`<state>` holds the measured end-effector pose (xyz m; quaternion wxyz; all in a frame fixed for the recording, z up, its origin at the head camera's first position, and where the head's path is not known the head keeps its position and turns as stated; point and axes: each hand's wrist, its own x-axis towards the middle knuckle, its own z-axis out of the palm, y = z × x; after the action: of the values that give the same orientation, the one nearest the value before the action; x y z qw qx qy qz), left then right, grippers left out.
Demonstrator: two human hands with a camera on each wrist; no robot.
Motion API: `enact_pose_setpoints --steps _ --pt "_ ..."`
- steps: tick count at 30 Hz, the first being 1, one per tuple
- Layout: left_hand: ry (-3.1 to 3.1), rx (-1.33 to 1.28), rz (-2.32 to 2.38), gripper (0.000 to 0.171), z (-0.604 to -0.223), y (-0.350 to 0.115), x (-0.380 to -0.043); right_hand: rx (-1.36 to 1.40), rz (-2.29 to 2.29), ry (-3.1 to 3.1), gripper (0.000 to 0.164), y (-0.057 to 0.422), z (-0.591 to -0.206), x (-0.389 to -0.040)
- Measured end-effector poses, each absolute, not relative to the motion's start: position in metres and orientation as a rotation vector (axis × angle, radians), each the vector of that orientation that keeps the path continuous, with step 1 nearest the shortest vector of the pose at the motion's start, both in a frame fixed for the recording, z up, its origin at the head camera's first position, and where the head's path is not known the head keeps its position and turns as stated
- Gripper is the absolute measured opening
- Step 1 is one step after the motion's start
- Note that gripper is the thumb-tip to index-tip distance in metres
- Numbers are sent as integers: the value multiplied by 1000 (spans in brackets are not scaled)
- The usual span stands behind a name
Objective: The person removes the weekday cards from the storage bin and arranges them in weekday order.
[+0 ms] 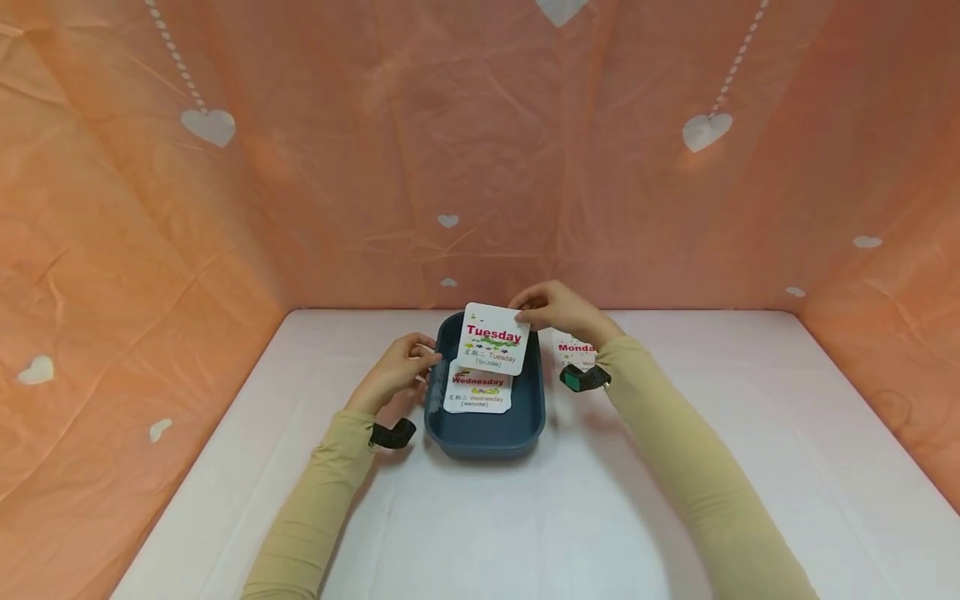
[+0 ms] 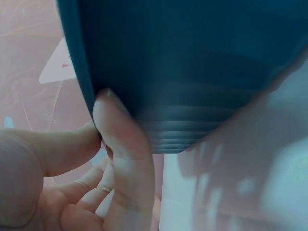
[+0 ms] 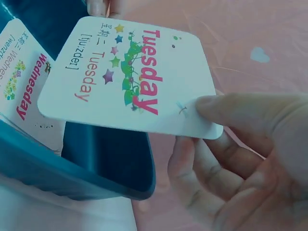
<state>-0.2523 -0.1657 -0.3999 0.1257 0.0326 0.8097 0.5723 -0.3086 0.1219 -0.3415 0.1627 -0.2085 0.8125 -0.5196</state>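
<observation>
My right hand [image 1: 562, 312] pinches the Tuesday card [image 1: 492, 337] by its corner, thumb on the printed face, above the blue plastic bin [image 1: 483, 437]. In the right wrist view the card [image 3: 130, 79] is tilted over the bin's rim [image 3: 139, 192]. Inside the bin lies a Wednesday card [image 1: 477, 390], partly covered by the raised card in the head view; more card edges show under it. My left hand [image 1: 397, 371] pinches the bin's left wall between thumb and finger; the left wrist view shows this grip on the bin [image 2: 183, 72] closely.
A Monday card [image 1: 573, 350] lies on the white table [image 1: 480, 525] right of the bin, partly behind my right wrist. Pink-orange cloth [image 1: 480, 150] with white hearts hangs behind and at both sides. Each wrist wears a black camera.
</observation>
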Motion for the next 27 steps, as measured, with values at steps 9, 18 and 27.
enact_pose_setpoints --steps 9,18,27 --pt "2299 100 1700 32 -400 -168 -254 -484 -1679 2210 23 135 -342 -307" --pt "2304 93 1672 34 -396 -166 -251 -462 -1741 2160 31 157 -347 -310" --pt "2311 74 1690 29 -398 -166 -253 -359 -1798 2151 32 184 -342 -309"
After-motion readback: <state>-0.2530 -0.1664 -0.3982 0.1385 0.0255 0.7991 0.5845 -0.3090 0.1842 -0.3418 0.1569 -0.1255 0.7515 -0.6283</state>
